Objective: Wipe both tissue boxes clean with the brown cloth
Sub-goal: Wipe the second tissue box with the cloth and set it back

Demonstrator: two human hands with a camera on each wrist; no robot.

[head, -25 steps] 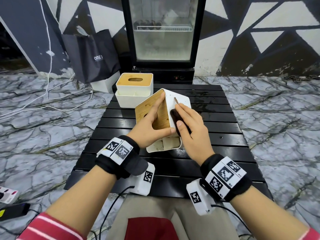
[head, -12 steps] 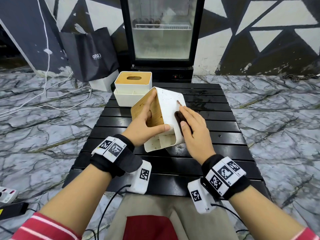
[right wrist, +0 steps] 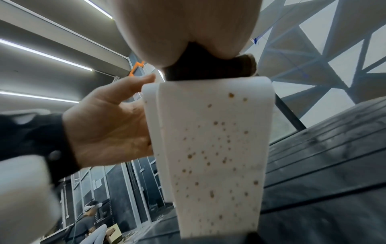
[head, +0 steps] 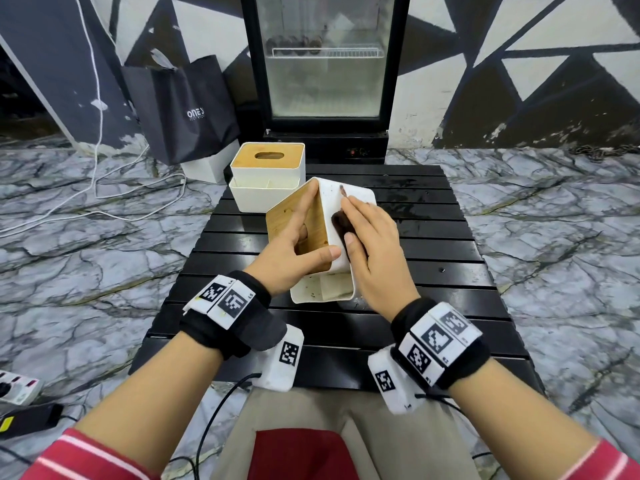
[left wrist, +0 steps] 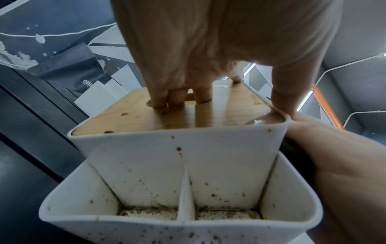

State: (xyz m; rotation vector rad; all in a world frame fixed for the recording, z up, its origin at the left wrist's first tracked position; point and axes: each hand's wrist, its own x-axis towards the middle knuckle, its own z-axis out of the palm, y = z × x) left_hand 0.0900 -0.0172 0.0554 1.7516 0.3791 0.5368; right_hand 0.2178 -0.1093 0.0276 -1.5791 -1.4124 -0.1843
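The near tissue box, white with a wooden lid, stands tilted on the black slatted table, lid facing left. My left hand grips it, fingers in the lid's slot and the thumb over the near edge. My right hand lies flat on the box's speckled white side and presses the brown cloth against it. In the right wrist view the cloth bulges out under my palm above the spotted box wall. The second tissue box stands upright at the table's far left.
A black paper bag and a white block lean by the wall at the far left. A glass-door fridge stands behind the table. White cables trail over the marble floor on the left, with a power strip near my left elbow.
The tilted box has shifted slightly left, toward the far box. My right hand has stayed on the cloth against the white side, sliding only a little.
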